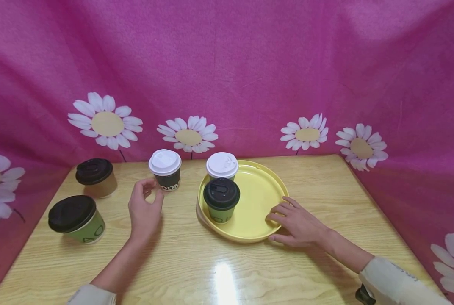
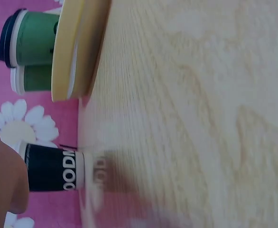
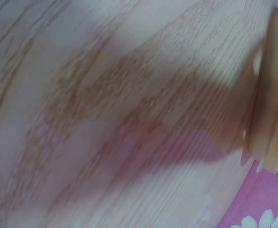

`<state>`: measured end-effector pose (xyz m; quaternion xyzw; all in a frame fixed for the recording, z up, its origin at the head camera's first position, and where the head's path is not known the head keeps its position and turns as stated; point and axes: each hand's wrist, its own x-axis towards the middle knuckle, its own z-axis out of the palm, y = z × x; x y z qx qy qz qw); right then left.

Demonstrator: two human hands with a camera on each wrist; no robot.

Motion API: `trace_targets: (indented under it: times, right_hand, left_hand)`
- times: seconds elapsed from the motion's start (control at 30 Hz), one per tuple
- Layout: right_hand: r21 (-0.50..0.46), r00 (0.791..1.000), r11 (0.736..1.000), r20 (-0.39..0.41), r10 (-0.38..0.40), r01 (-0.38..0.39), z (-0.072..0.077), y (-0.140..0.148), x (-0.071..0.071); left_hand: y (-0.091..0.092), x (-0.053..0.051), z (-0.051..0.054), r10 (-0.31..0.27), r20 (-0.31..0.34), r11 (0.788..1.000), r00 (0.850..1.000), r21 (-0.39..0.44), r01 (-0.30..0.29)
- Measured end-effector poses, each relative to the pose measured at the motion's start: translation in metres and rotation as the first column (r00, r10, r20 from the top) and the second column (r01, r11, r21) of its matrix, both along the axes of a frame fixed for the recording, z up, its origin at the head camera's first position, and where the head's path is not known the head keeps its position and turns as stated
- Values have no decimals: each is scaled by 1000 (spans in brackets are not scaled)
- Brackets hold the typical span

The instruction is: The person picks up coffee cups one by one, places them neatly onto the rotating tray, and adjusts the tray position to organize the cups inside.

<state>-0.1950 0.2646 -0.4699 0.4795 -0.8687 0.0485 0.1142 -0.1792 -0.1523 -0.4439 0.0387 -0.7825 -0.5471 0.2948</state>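
Note:
Beside the black cup with a white lid (image 1: 168,180), my left hand (image 1: 145,212) has its fingers and thumb curved with a gap between them; whether they touch the cup is unclear. The left wrist view shows this cup (image 2: 49,167) upright on the table, partly behind the hand (image 2: 5,183). My right hand (image 1: 301,224) grips the right rim of the yellow round tray (image 1: 259,199), fingers over the edge and thumb low outside. On the tray's left side stand a green cup with a black lid (image 1: 221,201) and, behind it, a white-lidded cup (image 1: 222,165).
At the table's left stand a brown cup with a black lid (image 1: 103,184) and, nearer, a green cup with a black lid (image 1: 86,224). A pink cloth (image 1: 250,84) printed with daisies hangs behind the wooden table (image 1: 181,262) and along its sides.

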Motion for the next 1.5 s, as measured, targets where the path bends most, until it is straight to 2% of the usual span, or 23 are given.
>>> trace_targets:
  times: [0.1, 0.17, 0.3, 0.4, 0.53, 0.67, 1.0, 1.2, 1.5]
  right_hand:
    - [0, 1000, 1000, 1, -5, 5, 1, -1, 1]
    - [-1, 1000, 1000, 1, -7, 7, 0, -1, 2]
    - [-21, 1000, 1000, 10, 1, -1, 0, -2, 3]
    - [-38, 1000, 999, 20, 10, -10, 0, -3, 3]
    - [-39, 1000, 999, 23, 7, -6, -1, -3, 3]
    - [-40, 1000, 999, 25, 4, -3, -3, -3, 3]
    - [-54, 1000, 999, 22, 1, 1, -3, -5, 3]
    - [-66, 1000, 998, 28, 0, 2, -2, -5, 4]
    - [-75, 999, 997, 39, -5, 8, -2, -5, 4]
  left_hand:
    - [-6, -4, -2, 36, 54, 997, 998, 66, -39]
    - [-8, -7, -1, 38, 91, 993, 995, 110, -48]
    - [-8, -12, -1, 2, 145, 984, 989, 177, -28]
    - [-7, -17, -2, -26, 150, 978, 988, 207, -6]
    - [-5, -22, -4, -43, 163, 981, 986, 196, 10]
    - [-4, -26, -6, -56, 206, 984, 977, 175, 20]
    - [-2, -37, -8, -96, 255, 980, 962, 193, 46]
    - [1, -44, -8, -112, 243, 980, 964, 187, 67]
    - [3, -53, -8, -96, 221, 977, 971, 206, 50]
